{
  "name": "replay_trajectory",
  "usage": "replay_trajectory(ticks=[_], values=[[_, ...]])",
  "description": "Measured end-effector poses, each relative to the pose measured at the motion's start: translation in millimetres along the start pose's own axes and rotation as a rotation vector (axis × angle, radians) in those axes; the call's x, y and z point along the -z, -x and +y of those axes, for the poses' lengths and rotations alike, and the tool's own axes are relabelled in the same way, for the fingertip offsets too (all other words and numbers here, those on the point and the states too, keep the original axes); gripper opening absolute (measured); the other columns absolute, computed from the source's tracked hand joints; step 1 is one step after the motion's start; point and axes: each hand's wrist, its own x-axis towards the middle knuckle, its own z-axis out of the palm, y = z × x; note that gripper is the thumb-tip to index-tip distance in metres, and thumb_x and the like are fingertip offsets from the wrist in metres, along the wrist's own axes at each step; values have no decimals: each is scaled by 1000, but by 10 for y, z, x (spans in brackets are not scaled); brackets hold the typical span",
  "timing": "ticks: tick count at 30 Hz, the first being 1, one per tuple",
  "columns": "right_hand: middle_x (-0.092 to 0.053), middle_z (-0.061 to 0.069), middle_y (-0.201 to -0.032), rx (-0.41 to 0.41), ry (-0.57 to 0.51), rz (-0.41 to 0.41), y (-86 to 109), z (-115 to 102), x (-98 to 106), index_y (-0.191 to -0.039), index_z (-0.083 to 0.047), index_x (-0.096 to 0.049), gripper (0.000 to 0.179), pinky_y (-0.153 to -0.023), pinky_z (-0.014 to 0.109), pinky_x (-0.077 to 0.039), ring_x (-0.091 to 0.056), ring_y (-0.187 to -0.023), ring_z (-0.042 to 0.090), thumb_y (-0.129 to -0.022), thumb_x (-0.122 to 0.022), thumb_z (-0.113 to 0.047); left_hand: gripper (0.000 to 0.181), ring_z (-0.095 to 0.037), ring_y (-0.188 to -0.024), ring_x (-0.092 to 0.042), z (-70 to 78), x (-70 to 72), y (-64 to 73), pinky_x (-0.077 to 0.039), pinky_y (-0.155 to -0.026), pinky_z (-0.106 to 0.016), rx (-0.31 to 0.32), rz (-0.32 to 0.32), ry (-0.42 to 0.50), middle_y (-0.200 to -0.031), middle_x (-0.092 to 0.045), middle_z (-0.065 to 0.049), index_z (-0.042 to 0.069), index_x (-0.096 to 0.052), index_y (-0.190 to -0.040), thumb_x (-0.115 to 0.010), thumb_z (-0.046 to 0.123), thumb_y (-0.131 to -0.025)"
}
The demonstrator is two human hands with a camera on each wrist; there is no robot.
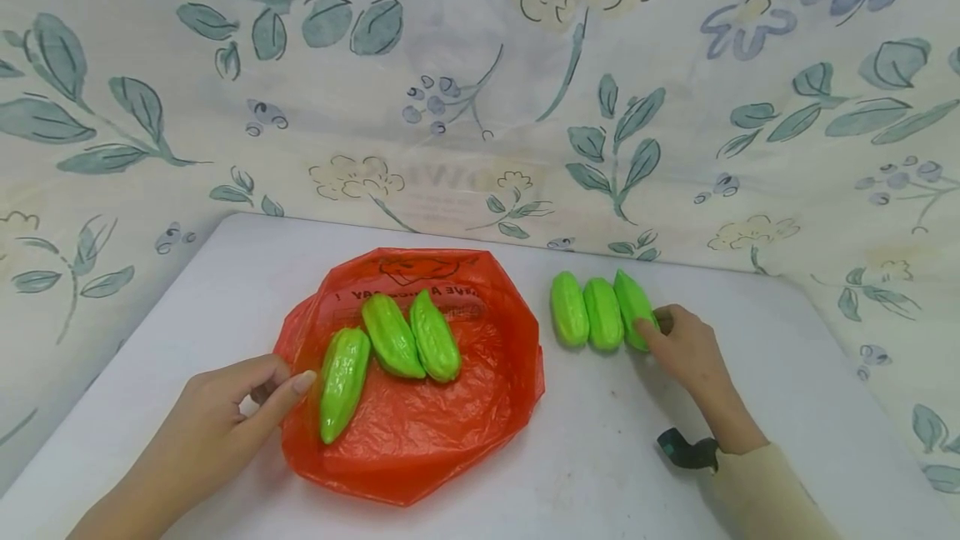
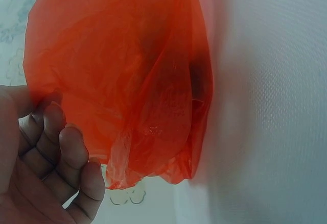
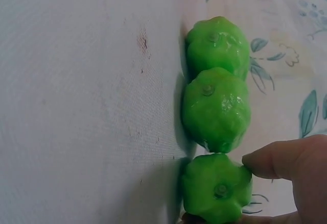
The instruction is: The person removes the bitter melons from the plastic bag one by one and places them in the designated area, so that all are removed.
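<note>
A red plastic bag [image 1: 405, 457] lies with its mouth spread wide on the table. Inside it are three glossy green gourds, elongated and lumpy, one of them at the left [image 1: 345, 386]. My left hand [image 1: 225, 415] pinches the bag's left rim between thumb and fingers; the left wrist view shows the fingers curled at the bag's edge [image 2: 112, 71]. To the right of the bag, three more green gourds stand in a row. With thumb and fingers my right hand [image 1: 690, 348] grips the rightmost gourd [image 3: 217, 188], which still touches or nearly touches the table. Beside it is the middle gourd [image 3: 217, 109].
The white table [image 1: 585, 457] meets a floral-patterned cloth [image 1: 480, 90] at its back and sides. At the row's left end sits another gourd [image 1: 570, 311], a short gap from the bag. A black strap [image 1: 686, 448] is around the right wrist.
</note>
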Motion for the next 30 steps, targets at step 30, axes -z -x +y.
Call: replay_trajectory(ticks=[30], values=[[-58,35,-137,1,15,-28,19,-22,25,-142,14,-48,80,-96,58,-52,-58,-122,49,-105,-49,-58,24,-7,-63,-51,19,19,4,-45,-55,-22,-24,12,10,-65,-52,12,22,-56,-83,-74,22,-100]])
